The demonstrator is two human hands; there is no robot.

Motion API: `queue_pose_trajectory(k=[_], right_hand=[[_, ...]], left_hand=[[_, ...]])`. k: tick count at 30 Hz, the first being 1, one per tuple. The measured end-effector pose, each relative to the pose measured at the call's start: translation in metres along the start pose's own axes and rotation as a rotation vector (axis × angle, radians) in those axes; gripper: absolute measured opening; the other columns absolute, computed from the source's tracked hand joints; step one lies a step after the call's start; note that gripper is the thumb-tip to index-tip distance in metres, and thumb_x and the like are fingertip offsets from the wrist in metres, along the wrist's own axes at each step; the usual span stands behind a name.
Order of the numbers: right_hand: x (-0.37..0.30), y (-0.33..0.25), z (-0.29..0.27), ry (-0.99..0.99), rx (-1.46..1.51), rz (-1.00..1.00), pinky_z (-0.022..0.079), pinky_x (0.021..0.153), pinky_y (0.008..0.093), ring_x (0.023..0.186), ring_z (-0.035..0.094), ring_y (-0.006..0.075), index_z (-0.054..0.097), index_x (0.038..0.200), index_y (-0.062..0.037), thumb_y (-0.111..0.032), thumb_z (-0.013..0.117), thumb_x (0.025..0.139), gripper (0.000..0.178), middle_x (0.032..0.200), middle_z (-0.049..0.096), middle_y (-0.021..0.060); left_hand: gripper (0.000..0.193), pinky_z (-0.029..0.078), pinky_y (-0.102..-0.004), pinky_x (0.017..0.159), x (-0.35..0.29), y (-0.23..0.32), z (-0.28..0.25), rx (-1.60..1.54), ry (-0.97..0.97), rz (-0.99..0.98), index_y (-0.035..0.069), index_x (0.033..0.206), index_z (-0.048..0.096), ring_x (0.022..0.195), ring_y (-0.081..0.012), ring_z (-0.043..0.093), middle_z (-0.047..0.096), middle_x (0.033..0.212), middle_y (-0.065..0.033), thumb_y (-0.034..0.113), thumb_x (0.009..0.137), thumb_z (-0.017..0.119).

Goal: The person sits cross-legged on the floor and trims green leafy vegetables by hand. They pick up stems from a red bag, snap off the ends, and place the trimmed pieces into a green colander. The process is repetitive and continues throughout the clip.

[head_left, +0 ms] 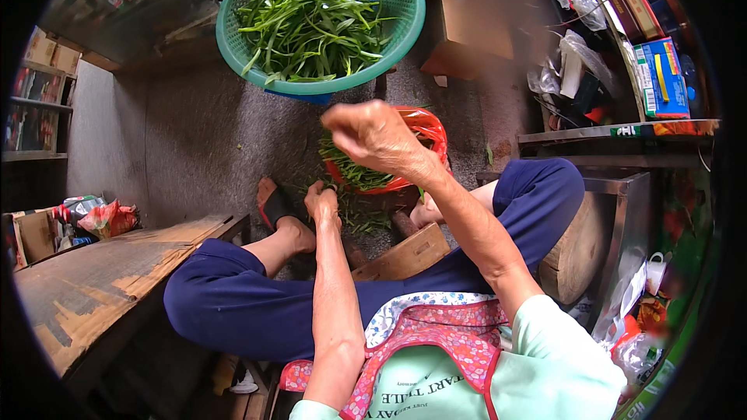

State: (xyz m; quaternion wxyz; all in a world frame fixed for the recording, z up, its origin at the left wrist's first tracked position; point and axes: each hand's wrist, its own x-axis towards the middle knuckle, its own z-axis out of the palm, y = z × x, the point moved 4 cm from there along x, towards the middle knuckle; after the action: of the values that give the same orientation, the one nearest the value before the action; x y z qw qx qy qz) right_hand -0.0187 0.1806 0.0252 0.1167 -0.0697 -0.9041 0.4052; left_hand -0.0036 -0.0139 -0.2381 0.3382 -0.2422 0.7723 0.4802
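My right hand (372,136) is raised over the red plastic bag (437,128), its fingers curled in and slightly blurred; what they hold, if anything, is hidden. Lower down, my left hand (321,204) is beside the bag's left edge, its fingers pressed together. Green bits lie around its fingertips, but I cannot make out what is in them. Cut green stems (362,175) fill the bag, partly covered by my right hand and forearm. Ahead, a green plastic colander (412,19) holds a heap of long leafy greens (311,23).
Green scraps (366,218) litter the dark floor (187,132) between my feet. A small wooden stool (405,255) is between my legs. A worn wooden bench (117,280) stands at left, a cluttered shelf (615,132) at right. A brown cardboard box (475,15) is beside the colander.
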Motion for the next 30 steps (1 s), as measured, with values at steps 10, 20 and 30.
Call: queue_pose_trajectory(k=[10, 20, 30], right_hand=[[-0.037, 0.214, 0.128, -0.371, -0.411, 0.384, 0.052, 0.086, 0.0488, 0.098, 0.065, 0.0384, 0.072, 0.103, -0.0089, -0.014, 0.065, 0.076, 0.028, 0.1, 0.07, 0.0177], [-0.028, 0.23, 0.154, -0.402, -0.53, 0.131, 0.036, 0.107, 0.0486, 0.126, 0.049, 0.0305, 0.067, 0.12, -0.0144, -0.015, 0.075, 0.065, 0.055, 0.121, 0.062, 0.0097], [-0.038, 0.188, 0.083, -0.268, -0.294, 0.092, 0.046, 0.088, 0.0471, 0.1, 0.061, 0.0353, 0.071, 0.088, -0.0042, -0.009, 0.069, 0.064, 0.024, 0.096, 0.067, 0.0137]], left_hand=[[0.031, 0.049, -0.0244, 0.054, -0.022, 0.024, 0.011, -0.328, -0.111, -0.179, 0.001, 0.123, 0.063, 0.077, -0.0155, 0.067, 0.068, 0.098, -0.0076, 0.007, 0.093, 0.062], [0.044, 0.05, -0.0282, 0.064, 0.013, 0.05, 0.03, -0.341, -0.096, 0.062, 0.004, 0.136, 0.053, 0.086, -0.0154, 0.059, 0.063, 0.108, -0.004, 0.011, 0.093, 0.059], [0.036, 0.047, -0.0245, 0.062, -0.005, 0.085, 0.026, -0.328, -0.285, 0.228, 0.002, 0.126, 0.062, 0.082, -0.0112, 0.06, 0.067, 0.105, -0.0029, 0.01, 0.092, 0.064]])
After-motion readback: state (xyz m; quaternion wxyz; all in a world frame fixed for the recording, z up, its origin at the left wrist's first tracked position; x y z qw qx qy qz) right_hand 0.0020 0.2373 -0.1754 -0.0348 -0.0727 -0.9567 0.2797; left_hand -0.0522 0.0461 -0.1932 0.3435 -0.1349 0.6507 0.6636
